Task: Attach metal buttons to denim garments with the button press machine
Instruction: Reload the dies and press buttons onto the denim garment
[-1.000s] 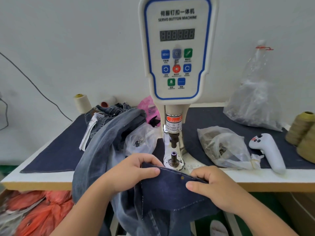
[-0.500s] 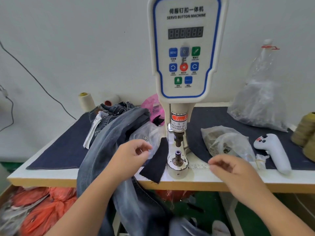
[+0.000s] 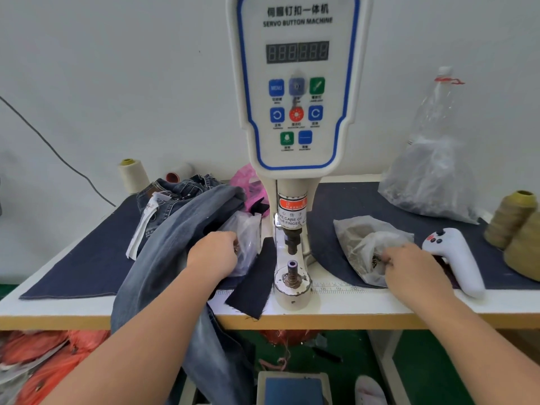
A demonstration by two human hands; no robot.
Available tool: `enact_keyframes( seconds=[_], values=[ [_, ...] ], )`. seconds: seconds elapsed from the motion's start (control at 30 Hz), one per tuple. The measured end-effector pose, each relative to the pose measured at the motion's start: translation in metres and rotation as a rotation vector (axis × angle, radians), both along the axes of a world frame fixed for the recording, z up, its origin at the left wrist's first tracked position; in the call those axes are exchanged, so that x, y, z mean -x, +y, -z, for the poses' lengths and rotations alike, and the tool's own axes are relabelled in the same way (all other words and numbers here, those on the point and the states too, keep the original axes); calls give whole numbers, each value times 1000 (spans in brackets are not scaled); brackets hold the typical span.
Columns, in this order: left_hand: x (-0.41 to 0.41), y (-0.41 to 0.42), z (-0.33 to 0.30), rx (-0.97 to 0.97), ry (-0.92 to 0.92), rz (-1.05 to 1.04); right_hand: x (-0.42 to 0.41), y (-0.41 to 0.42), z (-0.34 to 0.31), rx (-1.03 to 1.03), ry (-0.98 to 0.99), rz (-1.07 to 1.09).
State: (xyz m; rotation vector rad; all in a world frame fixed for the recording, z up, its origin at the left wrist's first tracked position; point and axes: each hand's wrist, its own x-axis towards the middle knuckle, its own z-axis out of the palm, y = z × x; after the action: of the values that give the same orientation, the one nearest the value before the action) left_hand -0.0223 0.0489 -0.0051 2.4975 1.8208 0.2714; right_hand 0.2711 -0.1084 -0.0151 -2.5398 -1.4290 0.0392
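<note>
I have both hands out to the parts bags, one on each side of the button press machine (image 3: pixel 295 92). My left hand (image 3: pixel 214 252) is at the mouth of the clear bag (image 3: pixel 248 238) lying just left of the press column, fingers curled in against the plastic; whether they have hold of a part I cannot tell. My right hand (image 3: pixel 409 264) is at the opening of the second bag (image 3: pixel 362 238), right of the press, fingers curled down among the small brassy pieces there, and again I cannot see if anything is pinched.

The denim garment (image 3: pixel 172 249) is draped over the near left edge of the surface (image 3: pixel 380 305) and hangs toward the floor, with a dark denim strip (image 3: pixel 257 282) lying just left of the lower die (image 3: pixel 292 268). The die post stands bare, nothing seated on it, and the punch above is raised.

I judge this the loading step: fetching the two halves of a button. Next I would need to seat one piece on the die post and the other under the punch, then bring the waistband over the post, keeping fingers out of the gap.
</note>
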Motion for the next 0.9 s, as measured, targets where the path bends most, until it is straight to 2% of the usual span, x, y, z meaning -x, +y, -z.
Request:
enact_keyframes(
  seconds=[0.1,0.27,0.43,0.67,0.8,0.9],
  values=[
    [-1,7,3,20,-7,11,0,1,10,-37,-9,-14],
    [-1,9,5,-25,-11,11,11,-1,25,-113,-194,40],
    [-4,6,8,-82,26,0,11,-3,25,-243,-105,45],
    [-5,8,10,-45,43,-24,14,4,16,-168,-83,69],
    [-5,5,11,-62,38,-21,21,3,16,-222,-121,89],
    [-3,3,13,-100,-33,-11,20,1,19,-276,-112,78]
  ],
)
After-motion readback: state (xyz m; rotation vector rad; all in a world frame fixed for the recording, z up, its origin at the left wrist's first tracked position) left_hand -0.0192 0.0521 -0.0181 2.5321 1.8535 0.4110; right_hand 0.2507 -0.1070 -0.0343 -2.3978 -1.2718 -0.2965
